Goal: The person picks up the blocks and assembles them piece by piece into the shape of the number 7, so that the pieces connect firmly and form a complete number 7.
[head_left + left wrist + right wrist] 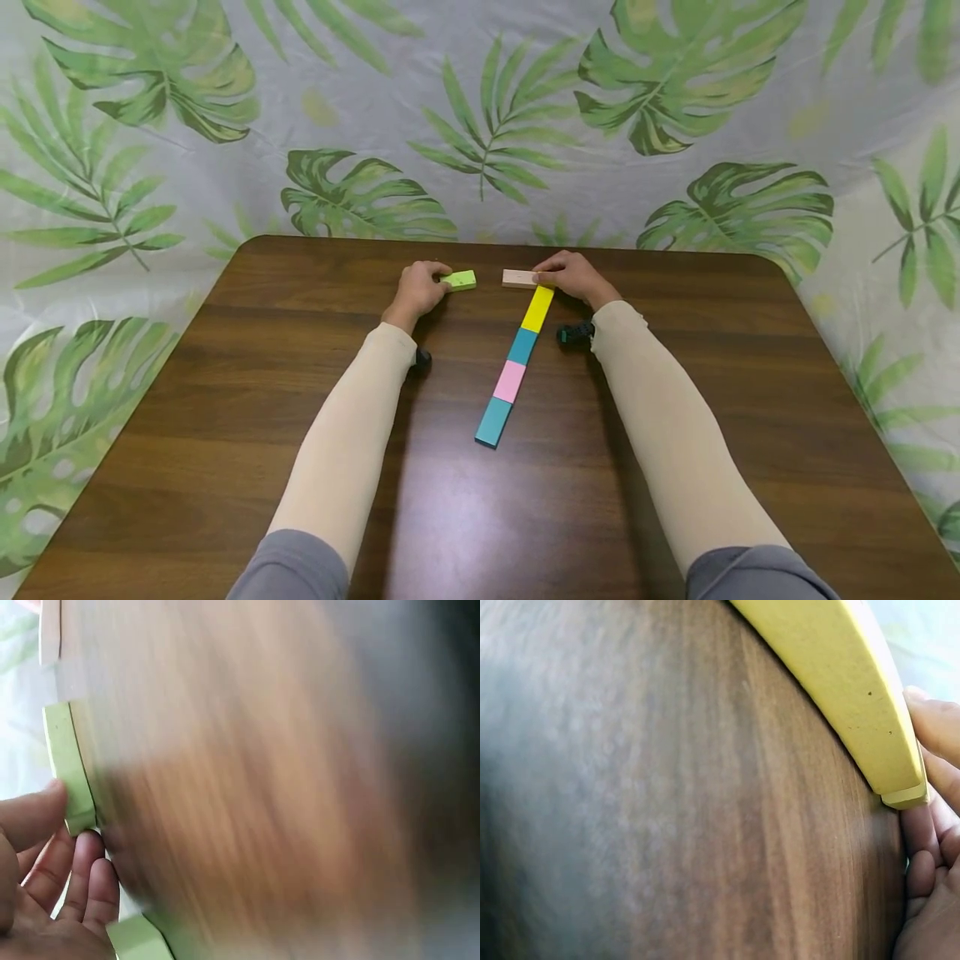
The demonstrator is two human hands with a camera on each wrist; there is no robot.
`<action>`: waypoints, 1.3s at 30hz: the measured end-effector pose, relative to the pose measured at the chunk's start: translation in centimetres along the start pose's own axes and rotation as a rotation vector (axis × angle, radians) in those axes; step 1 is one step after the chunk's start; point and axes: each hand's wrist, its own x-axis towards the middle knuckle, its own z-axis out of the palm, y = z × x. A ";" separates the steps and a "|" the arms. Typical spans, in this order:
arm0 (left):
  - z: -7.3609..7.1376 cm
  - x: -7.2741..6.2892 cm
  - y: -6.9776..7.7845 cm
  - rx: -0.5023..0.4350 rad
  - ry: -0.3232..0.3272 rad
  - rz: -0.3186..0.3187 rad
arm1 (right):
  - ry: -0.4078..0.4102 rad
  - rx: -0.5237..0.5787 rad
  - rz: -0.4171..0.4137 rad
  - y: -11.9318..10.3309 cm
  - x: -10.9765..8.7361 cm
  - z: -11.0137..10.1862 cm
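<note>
In the head view, my left hand (417, 292) pinches one end of a lime-green block (462, 281) near the table's far edge; the left wrist view shows the thumb on the block's side. To the right, my right hand (573, 277) holds the right end of a pale wooden block (517, 278), its fingertips covering that end. This block lies crosswise at the far end of a slanting row: a yellow block (537, 308), a blue block (522, 346), a pink block (510, 382) and a teal block (492, 422). A gap separates the green and pale blocks.
The brown wooden table (247, 400) has its far edge just beyond both hands. Behind it hangs a leaf-patterned cloth (517, 108). Another green piece (141, 939) shows at the bottom of the left wrist view. A dark wrist device (576, 333) sits beside the right sleeve.
</note>
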 end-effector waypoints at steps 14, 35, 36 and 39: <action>0.4 0.1 1.0 0.026 0.004 0.001 | -0.005 -0.002 0.006 0.0 0.0 -0.4; 0.9 0.1 1.4 -0.033 -0.001 -0.017 | -0.015 0.022 0.025 -0.3 0.0 -0.3; 1.0 0.1 1.4 -0.033 -0.001 -0.017 | -0.014 0.022 0.029 -0.3 0.1 -0.3; 1.3 0.2 1.5 -0.031 -0.003 -0.015 | -0.019 0.009 0.030 -0.3 0.0 -0.2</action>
